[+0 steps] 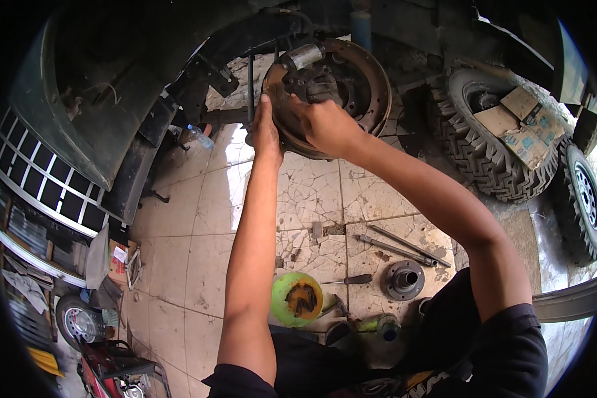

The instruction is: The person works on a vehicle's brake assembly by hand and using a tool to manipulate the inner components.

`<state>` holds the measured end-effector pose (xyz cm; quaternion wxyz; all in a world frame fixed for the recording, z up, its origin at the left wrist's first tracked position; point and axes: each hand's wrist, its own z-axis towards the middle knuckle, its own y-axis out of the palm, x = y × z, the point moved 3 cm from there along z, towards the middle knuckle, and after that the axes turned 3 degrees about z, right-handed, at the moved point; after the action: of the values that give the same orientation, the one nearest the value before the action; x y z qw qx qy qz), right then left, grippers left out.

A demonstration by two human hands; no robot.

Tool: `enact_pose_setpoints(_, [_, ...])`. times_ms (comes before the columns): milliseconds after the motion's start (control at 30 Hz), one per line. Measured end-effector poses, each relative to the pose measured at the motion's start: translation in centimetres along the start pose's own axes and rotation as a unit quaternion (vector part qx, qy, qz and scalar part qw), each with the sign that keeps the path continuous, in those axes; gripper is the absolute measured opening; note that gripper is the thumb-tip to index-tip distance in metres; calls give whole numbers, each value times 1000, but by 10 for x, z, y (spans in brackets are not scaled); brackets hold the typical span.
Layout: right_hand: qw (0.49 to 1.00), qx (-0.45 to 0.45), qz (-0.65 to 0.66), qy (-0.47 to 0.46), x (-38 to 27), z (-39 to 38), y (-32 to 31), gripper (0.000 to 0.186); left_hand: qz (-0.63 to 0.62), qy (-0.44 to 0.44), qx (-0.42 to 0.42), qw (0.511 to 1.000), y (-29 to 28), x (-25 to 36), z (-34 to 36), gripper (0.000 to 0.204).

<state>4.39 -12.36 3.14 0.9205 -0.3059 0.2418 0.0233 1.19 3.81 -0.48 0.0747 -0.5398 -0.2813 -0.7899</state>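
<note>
So I'm standing here watching, and the round rusty brake assembly (322, 86) is up in front of the person, under the dark bodywork, with both hands on or right next to it. The left hand (266, 129) is at the left edge, fingers more or less straight and together along the rim. My guess is it's there as a brace, but I can't tell whether they're actually clamped round the back. The right hand (328, 126) reaches across with the index finger stuck out toward the inner face and the rest curled. Can't see if anything small is pinched in there; that pose looks handy for a tight spot. Down on the tile floor (179, 205) there's a screwdriver (359, 279), a pair of metal rods (398, 251) and a flanged hub (403, 280), all near the knees, probably so they're easy to grab. The hub sits with its tube facing up, which I'd say keeps it from rolling. The green bowl (280, 295) holds some dark bits, likely so they don't wander off. As for labels: the cardboard (537, 139) lying on the chunky tyre (474, 149) has bluish print, and the dark shirt (507, 351) has some lettering low down, partly cut off.
</note>
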Motion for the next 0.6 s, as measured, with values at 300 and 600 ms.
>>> enact_pose_setpoints(300, [999,-13,27,-21,-2,-9,5,45,-1,6,-10,1000,-5,-3,3,68])
enact_pose_setpoints(600, [999,27,32,-3,1,11,1,44,28,19,-2,999,-1,-2,2,68])
